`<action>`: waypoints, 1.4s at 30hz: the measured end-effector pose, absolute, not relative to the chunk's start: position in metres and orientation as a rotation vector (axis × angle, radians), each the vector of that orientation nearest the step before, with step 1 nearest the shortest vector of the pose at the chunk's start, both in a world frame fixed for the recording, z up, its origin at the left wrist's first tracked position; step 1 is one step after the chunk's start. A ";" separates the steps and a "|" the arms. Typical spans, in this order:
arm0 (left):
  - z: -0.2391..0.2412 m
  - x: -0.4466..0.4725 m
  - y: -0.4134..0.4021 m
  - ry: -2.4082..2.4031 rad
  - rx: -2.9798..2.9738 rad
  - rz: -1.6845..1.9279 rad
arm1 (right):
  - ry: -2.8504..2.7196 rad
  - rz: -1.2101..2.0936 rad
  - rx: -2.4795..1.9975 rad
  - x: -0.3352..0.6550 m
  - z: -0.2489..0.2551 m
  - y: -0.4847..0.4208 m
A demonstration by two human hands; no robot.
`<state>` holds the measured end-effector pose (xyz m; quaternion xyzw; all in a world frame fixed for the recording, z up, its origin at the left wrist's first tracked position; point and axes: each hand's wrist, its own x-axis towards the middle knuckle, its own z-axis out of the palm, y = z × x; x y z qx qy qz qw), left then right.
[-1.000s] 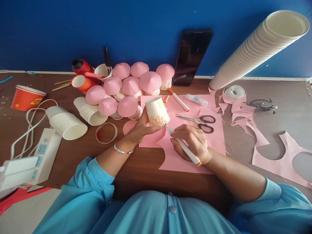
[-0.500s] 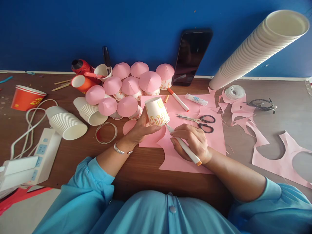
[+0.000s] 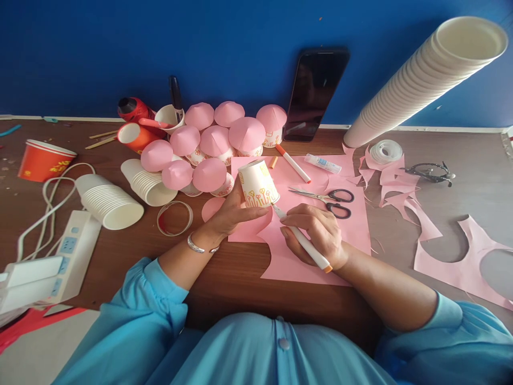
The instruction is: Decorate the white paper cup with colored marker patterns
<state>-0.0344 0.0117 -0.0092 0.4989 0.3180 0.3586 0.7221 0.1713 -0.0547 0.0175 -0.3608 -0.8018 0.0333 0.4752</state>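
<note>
My left hand (image 3: 232, 211) is closed around a white paper cup (image 3: 256, 182), held upside down and a little tilted. Orange and yellow flowers with stems run along its rim, and a yellow window outline sits higher on its side. Pinched in my right hand (image 3: 315, 230) is a white marker (image 3: 306, 246) with an orange end; its tip meets the cup near the rim. Under both hands lies pink paper (image 3: 296, 262) with curved cuts. Scissors (image 3: 326, 200) and a capped orange-and-white marker (image 3: 294, 164) rest on that paper, beyond my right hand.
Several cups with pink cone tops (image 3: 215, 140) stand behind my left hand. A phone (image 3: 318, 96) leans on the blue wall, beside a tall cup stack (image 3: 425, 80). Paper scraps (image 3: 457, 262) and tape (image 3: 385, 152) lie right; cup stacks (image 3: 110, 200) and a power strip (image 3: 74, 256) left.
Hardly anything differs. The cup has turned very slightly in my left hand, and the marker tip stays at its rim.
</note>
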 end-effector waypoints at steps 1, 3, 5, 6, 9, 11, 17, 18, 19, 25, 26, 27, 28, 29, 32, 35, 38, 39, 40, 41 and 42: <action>-0.009 -0.034 0.012 0.707 1.096 0.792 | -1.959 0.078 -0.879 0.171 0.018 -0.055; -0.010 -0.034 0.011 0.719 1.080 0.792 | -1.956 0.079 -0.876 0.171 0.019 -0.055; -0.011 -0.034 0.011 0.723 1.068 0.792 | -1.950 0.082 -0.873 0.172 0.019 -0.055; -0.012 -0.034 0.012 0.721 1.063 0.790 | -1.949 0.080 -0.874 0.172 0.020 -0.055; -0.014 -0.034 0.013 0.702 1.061 0.793 | -1.940 0.062 -0.884 0.172 0.019 -0.055; -0.015 -0.034 0.014 0.693 1.068 0.816 | -1.926 0.064 -0.900 0.173 0.018 -0.054; -0.017 -0.033 0.015 0.620 1.064 0.841 | -1.911 0.089 -0.917 0.174 0.016 -0.054; -0.016 -0.033 0.014 0.601 1.049 0.841 | -1.913 0.086 -0.915 0.174 0.016 -0.054; -0.014 -0.033 0.014 0.585 1.032 0.839 | -1.913 0.086 -0.913 0.174 0.017 -0.055; -0.006 -0.030 0.014 0.621 0.989 0.813 | -1.914 0.088 -0.874 0.174 0.018 -0.055; -0.006 -0.030 0.014 0.637 0.994 0.805 | -1.914 0.090 -0.874 0.174 0.018 -0.055; -0.006 -0.030 0.014 0.646 1.000 0.797 | -1.914 0.094 -0.877 0.174 0.018 -0.055; -0.005 -0.031 0.013 0.649 1.007 0.787 | -1.915 0.099 -0.878 0.173 0.018 -0.055; -0.006 -0.031 0.013 0.651 1.015 0.776 | -1.917 0.104 -0.877 0.173 0.018 -0.055; -0.005 -0.033 0.012 0.669 1.038 0.747 | -1.932 0.118 -0.876 0.173 0.018 -0.055; -0.005 -0.033 0.011 0.673 1.049 0.733 | -1.944 0.124 -0.878 0.172 0.018 -0.056; -0.004 -0.033 0.010 0.682 1.054 0.726 | -1.953 0.127 -0.869 0.172 0.018 -0.055; -0.003 -0.033 0.010 0.686 1.055 0.724 | -1.957 0.129 -0.863 0.172 0.018 -0.055; -0.003 -0.033 0.010 0.691 1.058 0.723 | -1.960 0.133 -0.858 0.171 0.018 -0.055; -0.003 -0.033 0.010 0.694 1.062 0.724 | -1.963 0.138 -0.855 0.171 0.018 -0.055; -0.003 -0.033 0.009 0.696 1.067 0.724 | -1.965 0.142 -0.855 0.171 0.018 -0.055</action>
